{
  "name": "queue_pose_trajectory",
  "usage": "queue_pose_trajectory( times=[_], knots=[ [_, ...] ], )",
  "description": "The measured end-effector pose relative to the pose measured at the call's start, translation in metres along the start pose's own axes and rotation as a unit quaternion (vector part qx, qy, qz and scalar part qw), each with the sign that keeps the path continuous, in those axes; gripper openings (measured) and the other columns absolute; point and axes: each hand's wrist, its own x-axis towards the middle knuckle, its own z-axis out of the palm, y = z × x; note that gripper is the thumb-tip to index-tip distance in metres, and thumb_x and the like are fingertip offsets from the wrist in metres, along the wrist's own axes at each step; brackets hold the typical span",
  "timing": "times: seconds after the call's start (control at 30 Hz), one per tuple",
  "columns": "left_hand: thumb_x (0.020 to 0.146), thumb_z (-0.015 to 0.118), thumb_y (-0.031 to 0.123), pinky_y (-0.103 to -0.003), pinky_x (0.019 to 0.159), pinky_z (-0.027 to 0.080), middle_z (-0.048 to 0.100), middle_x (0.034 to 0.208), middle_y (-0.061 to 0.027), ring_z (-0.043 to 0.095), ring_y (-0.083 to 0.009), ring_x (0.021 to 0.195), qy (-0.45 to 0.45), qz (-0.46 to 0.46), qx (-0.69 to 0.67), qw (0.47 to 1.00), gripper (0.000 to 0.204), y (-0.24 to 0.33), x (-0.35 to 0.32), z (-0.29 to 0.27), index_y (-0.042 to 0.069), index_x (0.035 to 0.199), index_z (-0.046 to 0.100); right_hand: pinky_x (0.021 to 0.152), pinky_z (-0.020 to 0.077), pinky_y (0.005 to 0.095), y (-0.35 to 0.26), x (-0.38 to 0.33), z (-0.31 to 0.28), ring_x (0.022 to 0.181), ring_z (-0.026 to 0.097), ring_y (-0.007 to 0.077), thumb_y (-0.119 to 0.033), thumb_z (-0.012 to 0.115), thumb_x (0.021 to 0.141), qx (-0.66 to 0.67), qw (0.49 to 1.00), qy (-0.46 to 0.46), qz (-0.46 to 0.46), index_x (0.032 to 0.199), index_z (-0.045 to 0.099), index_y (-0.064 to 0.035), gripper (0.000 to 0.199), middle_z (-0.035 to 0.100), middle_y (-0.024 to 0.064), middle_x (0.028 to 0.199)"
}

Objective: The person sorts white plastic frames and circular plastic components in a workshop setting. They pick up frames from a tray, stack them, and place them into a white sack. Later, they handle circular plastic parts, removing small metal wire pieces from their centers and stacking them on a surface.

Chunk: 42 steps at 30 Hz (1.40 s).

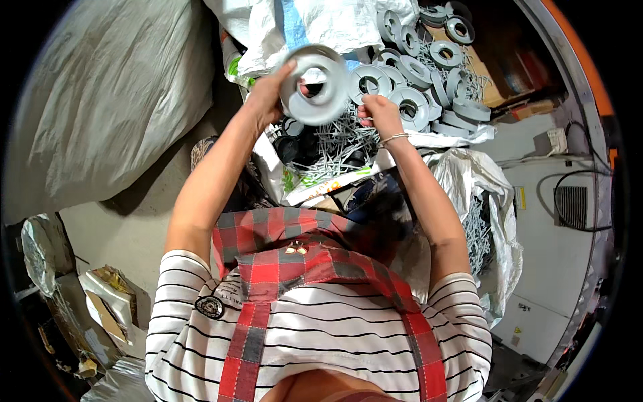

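Observation:
My left hand [269,94] grips a round grey plastic flanged ring [329,106] by its left side, thumb on the face and fingertips showing through the centre hole. The ring is blurred by motion. To its right, my right hand [383,116] is closed with fingers pinched; anything in them is too small or hidden to make out. Beyond and beside that hand lies a pile of similar grey rings [414,72]. Below both hands, thin grey plastic sprue scraps [345,142] and some black round parts [295,149] lie in an open white sack [320,190].
A big stuffed pale sack [127,94] stands at the left. At the right, another open white sack [508,251] holds more grey scraps, beside a light grey machine cabinet [546,268] with a black cable [557,194]. Boxes and wrapped packets [110,305] lie at lower left.

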Motion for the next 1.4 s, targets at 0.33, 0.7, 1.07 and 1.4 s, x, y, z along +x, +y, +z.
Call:
queue_pose_trajectory(
  times=[0.33,0.7,1.07,1.4],
  knots=[
    [0.075,0.076,0.023,-0.031,0.068,0.046,0.063,0.092,-0.0088,0.059,-0.0168,0.077,0.278,0.112,0.006,0.954,0.045,0.006,0.09,-0.078,-0.005,0.105,0.059,0.101,0.0353,0.0433,0.108,0.121,0.132,0.12,0.039,0.0413,-0.039,0.075,0.07,-0.524,0.849,-0.011,-0.065,0.133,0.025,0.0078,0.093,0.041,0.0274,0.127],
    [0.073,0.072,0.024,-0.032,0.077,0.048,0.062,0.102,-0.0143,0.06,-0.0202,0.09,0.241,0.117,0.201,0.942,0.057,0.0,0.099,-0.046,-0.005,0.117,0.051,0.091,0.0427,0.0427,0.095,0.14,0.062,0.102,0.053,0.0414,-0.048,0.074,0.061,-0.645,0.74,-0.19,-0.028,0.11,0.053,0.0041,0.074,0.056,0.0287,0.104],
    [0.088,0.061,0.024,-0.034,0.072,0.052,0.062,0.098,-0.0095,0.062,-0.017,0.081,-0.06,-0.134,0.045,0.988,0.035,-0.058,0.077,0.002,-0.004,0.108,0.056,0.082,0.0473,0.0305,0.008,0.053,0.013,0.092,0.058,0.0205,-0.029,0.082,0.063,-0.358,0.919,-0.11,-0.123,0.118,0.052,0.0011,0.069,0.058,0.0131,0.105],
    [0.089,0.06,0.033,-0.033,0.077,0.053,0.062,0.103,-0.0095,0.063,-0.0163,0.089,-0.11,-0.177,0.044,0.977,0.044,-0.047,0.066,0.005,-0.003,0.113,0.054,0.091,0.0426,0.0393,-0.001,0.043,0.007,0.106,0.048,0.0368,-0.017,0.079,0.061,-0.396,0.818,-0.186,-0.374,0.118,0.049,0.0001,0.067,0.051,0.0209,0.112]
  ],
)
